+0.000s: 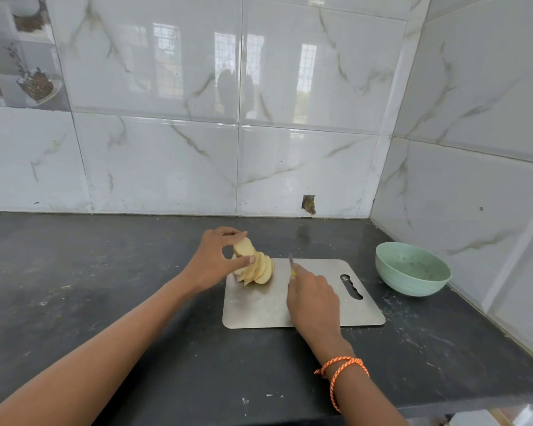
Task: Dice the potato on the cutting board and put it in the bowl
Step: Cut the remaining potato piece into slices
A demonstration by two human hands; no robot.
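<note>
Fingers point(249, 259) of left hand point(216, 259) pinch one potato slice point(243, 245), lifted above potato slices point(260, 269) fanned at cutting board's point(259, 305) far left corner. Right hand point(313, 298) grips knife point(291, 264), blade tip raised over board. Green bowl point(413, 269) stands right, apart from board. Dark scuffed table point(90, 287); marbled white wall tiles point(166, 149); orange cord bracelet point(340, 372) on right wrist.

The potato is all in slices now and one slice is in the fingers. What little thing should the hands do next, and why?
Probably lay the slices flat on the cutting board. The left hand pinches one lifted slice while the rest lean in a fan, which looks awkward to cut into cubes. The right hand holds the knife clear beside them, and the bowl holds no potato yet.
</note>
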